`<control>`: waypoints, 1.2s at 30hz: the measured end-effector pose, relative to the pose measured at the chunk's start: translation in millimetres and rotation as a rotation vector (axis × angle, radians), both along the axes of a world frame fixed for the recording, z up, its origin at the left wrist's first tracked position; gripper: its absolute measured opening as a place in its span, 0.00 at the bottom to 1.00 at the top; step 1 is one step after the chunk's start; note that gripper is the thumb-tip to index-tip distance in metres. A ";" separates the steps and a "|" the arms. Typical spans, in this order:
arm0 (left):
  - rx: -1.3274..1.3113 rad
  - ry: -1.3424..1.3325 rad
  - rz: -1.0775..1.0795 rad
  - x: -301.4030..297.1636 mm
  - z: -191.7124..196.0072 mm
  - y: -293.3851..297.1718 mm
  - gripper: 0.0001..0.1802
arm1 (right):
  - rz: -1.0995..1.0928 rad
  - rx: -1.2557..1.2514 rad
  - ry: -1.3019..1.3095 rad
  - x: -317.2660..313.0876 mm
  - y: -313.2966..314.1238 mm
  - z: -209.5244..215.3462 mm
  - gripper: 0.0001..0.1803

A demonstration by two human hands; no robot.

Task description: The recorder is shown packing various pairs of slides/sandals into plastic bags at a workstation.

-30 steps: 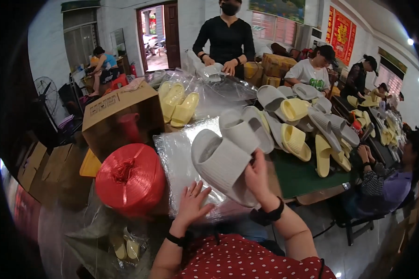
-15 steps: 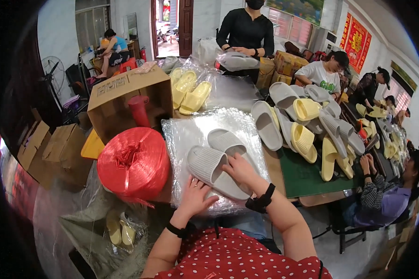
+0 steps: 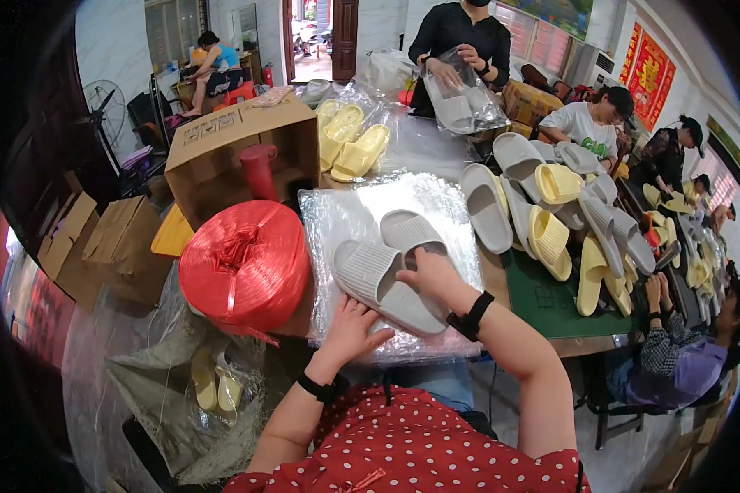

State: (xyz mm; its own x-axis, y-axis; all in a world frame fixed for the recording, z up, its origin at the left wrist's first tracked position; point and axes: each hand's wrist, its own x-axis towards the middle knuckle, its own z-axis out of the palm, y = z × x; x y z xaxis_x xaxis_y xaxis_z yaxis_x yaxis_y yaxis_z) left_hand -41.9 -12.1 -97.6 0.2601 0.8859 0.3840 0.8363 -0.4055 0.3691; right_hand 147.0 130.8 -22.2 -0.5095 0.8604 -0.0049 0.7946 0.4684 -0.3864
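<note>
- In the head view, two grey slippers are lying on the plastic stack [image 3: 325, 222], the near slipper [image 3: 363, 273] covering its middle and the far slipper [image 3: 413, 228] sitting farther up and to the right on it.
- Over the middle of the stack, the right hand [image 3: 437, 281] is reaching in at the slippers' foot openings, thumb and fingers spread; whether it is clamping either one, I cannot tell.
- At the stack's lower left, the left hand [image 3: 349, 330] is lying flat with its fingers apart, holding nothing, its fingertips at the near slipper's edge.
- Left of the stack, a red twine roll [image 3: 247, 267] is standing close, with a box [image 3: 210, 156] behind it and a red cup [image 3: 259, 172] at the box's mouth.
- Right of the stack, a slipper pile [image 3: 489, 222] is crowding the desk [image 3: 493, 300] and its green mat [image 3: 543, 304].
- Beyond the stack, a co-worker is holding a bagged pair [image 3: 456, 107].
- The stack is looking slick, so a sideways push could be sliding sheets and slippers together.
- A lift catching one slipper alone could be leaving its mate behind; a wide rightward swing could be knocking the pile.
</note>
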 end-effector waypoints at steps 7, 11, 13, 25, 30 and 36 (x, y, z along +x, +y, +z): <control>-0.100 0.034 0.001 -2.7 2.8 -2.9 0.30 | 0.108 0.020 -0.034 -12.0 -10.0 -0.4 0.31; -0.037 -0.053 0.026 -3.8 -5.3 -8.5 0.31 | 0.072 -0.586 -0.017 -22.7 -3.5 34.8 0.30; -0.054 -0.025 0.020 -6.2 -2.3 -12.0 0.31 | 0.044 -0.419 -0.124 -27.9 -5.3 39.4 0.26; -0.135 0.073 -0.050 8.8 0.7 10.3 0.37 | -0.273 0.667 0.481 24.9 120.6 -60.7 0.12; -0.087 0.038 0.002 8.6 2.4 6.0 0.36 | -0.297 0.314 0.420 95.8 9.4 33.1 0.19; -0.065 0.047 0.036 9.1 3.8 -7.2 0.38 | -0.257 0.227 0.366 52.2 -21.8 15.9 0.26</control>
State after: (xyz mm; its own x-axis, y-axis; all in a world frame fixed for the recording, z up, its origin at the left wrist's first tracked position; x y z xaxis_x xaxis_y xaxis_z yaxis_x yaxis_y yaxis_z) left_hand -32.9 -19.4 -93.9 0.2438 0.9179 0.3132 0.8668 -0.3511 0.3540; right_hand 199.1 109.0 -6.3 -0.2142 0.9169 0.3369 0.7266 0.3800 -0.5725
